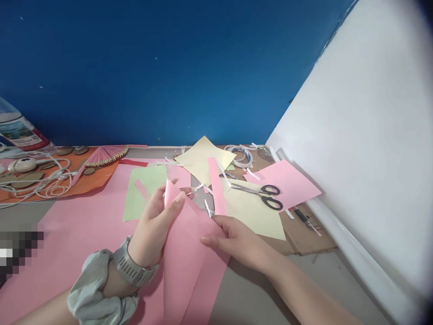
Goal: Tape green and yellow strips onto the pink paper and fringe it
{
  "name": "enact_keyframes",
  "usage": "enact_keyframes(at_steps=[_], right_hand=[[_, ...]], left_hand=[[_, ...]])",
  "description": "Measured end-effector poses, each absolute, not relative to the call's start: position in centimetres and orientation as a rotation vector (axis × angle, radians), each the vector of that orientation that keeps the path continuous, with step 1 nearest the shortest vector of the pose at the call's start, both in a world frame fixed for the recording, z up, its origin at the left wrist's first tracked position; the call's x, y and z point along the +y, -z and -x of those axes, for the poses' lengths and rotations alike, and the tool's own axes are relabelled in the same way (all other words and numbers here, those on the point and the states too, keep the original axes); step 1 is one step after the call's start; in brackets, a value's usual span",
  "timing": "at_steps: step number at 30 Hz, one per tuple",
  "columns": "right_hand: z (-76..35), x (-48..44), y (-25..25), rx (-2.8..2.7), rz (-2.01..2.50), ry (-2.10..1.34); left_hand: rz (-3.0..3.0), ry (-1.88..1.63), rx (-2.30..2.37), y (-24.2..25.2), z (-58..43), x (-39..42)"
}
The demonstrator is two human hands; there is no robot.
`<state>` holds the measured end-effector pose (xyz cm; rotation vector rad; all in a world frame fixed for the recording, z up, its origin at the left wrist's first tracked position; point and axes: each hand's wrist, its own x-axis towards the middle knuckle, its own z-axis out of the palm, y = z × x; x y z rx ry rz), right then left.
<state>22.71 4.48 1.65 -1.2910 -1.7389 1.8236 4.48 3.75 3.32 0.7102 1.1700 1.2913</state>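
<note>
A pink sheet, folded over on itself, is held up between both hands at the centre. My left hand, with a grey watch band and a pale scrunchie at the wrist, pinches its upper left corner. The right edge of the sheet is gripped by my right hand, thumb on top. Beyond the right hand, black-handled scissors lie on a pale yellow sheet. A narrow pink strip lies left of the scissors.
Large pink paper covers the left side, under a green sheet. Farther back are a yellow square, tape rolls, a pink fan, white cables and a bottle. A pen lies right, near the white wall.
</note>
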Motion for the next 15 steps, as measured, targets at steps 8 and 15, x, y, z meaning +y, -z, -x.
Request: enact_keyframes(at_steps=[8, 15], right_hand=[[-23.0, 4.5, -2.0, -1.921, 1.303, -1.642], [-23.0, 4.4, -2.2, -1.984, 1.255, -1.577]], left_hand=[[-0.730, -1.300, 1.057, -3.0, -3.7, 4.0], [-0.818, -1.319, 1.051, -2.6, -3.4, 4.5]])
